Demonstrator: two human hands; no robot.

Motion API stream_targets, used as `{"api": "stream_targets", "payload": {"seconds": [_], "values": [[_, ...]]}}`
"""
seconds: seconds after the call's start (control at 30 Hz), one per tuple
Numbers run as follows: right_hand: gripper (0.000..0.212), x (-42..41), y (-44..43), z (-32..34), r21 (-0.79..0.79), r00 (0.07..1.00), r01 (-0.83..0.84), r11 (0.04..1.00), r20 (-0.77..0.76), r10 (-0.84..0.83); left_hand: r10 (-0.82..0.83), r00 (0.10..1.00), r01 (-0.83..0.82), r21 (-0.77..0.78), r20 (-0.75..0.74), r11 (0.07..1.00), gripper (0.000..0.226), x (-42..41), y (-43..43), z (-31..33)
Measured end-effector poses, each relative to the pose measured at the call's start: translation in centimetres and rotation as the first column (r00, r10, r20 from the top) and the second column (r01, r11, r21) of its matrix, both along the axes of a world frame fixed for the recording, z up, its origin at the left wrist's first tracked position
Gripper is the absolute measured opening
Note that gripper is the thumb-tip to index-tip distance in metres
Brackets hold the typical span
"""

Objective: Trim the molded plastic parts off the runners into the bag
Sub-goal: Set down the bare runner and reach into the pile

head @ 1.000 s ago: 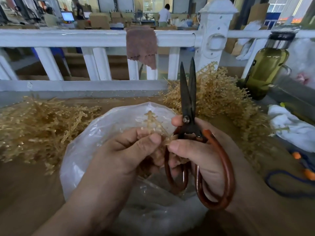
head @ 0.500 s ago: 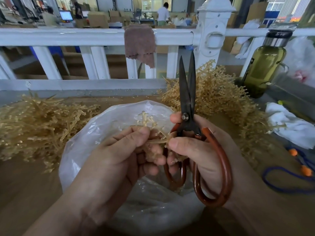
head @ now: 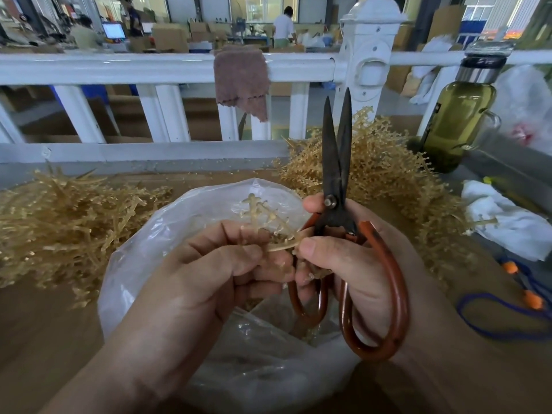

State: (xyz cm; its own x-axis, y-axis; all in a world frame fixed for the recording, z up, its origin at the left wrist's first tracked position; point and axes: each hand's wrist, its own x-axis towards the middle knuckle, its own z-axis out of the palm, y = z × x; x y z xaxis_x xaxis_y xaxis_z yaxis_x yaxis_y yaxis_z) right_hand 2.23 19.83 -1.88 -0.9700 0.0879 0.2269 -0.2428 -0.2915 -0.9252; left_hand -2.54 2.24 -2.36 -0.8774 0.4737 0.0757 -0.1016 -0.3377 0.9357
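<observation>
Fingers (head: 270,271) of the left hand (head: 209,282) are curled in around a small tan runner (head: 263,216), pinching its stem so that the branched, knobbed end stands up over the mouth of the clear plastic bag (head: 161,234). Just beside it, the right hand (head: 361,264) grips a pair of scissors (head: 336,174) by their reddish-brown looped handles, with the thumb (head: 312,246) lying across the front and touching the runner's stem, while the forefinger shows behind the pivot. The dark blades point upward and stand slightly parted at the tips, clear of the runner. The bag lies open on the brown table (head: 44,339), directly beneath both hands. A loose heap of tan runners (head: 68,216) lies to the left of the bag, and a taller heap (head: 379,165) rises behind the scissors on the right. Behind the table runs a white railing (head: 119,67) with a brownish cloth (head: 242,79) draped over its top rail. At the far right stand a bottle of yellow-green liquid (head: 457,121), a crumpled white cloth (head: 513,225), and a blue cord (head: 493,331) strung with orange beads.
</observation>
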Motion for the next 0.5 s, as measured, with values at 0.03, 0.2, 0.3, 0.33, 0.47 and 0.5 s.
{"api": "stream_targets", "payload": {"seconds": [0.03, 0.2, 0.3, 0.33, 0.47, 0.5], "values": [[0.038, 0.0, 0.1, 0.1, 0.030, 1.000, 0.007, 1.000, 0.004, -0.007, 0.026, 0.999, -0.027, -0.023, -0.043, 0.999, 0.039, 0.1, 0.0, 0.1], [0.039, 0.5, 1.1, 0.9, 0.352, 1.000, 0.005, 0.936, 0.017, -0.012, 0.180, 0.907, -0.271, -0.199, -0.381, 0.942, 0.054, -0.3, -1.3, 1.0], [0.038, 0.6, 1.4, 1.1, 0.473, 1.000, 0.020, 0.881, 0.005, -0.025, 0.114, 0.880, -0.291, -0.333, -0.462, 0.897, 0.030, -0.1, -1.4, 1.0], [0.038, 0.6, 1.5, 1.2, 0.495, 0.999, 0.026, 0.869, 0.006, -0.033, 0.092, 0.875, -0.303, -0.391, -0.476, 0.869, 0.030, 0.0, -1.4, 0.9], [0.036, 0.7, 1.7, 1.2, 0.410, 1.000, 0.022, 0.912, 0.002, -0.025, -0.149, 0.921, -0.087, -0.564, -0.359, 0.821, 0.042, 0.4, -1.1, 1.0], [0.034, 0.6, 1.6, 1.2, 0.346, 1.000, 0.030, 0.938, -0.005, -0.031, -0.166, 0.934, -0.029, -0.533, -0.315, 0.846, 0.038, 0.4, -1.0, 1.0]]}}
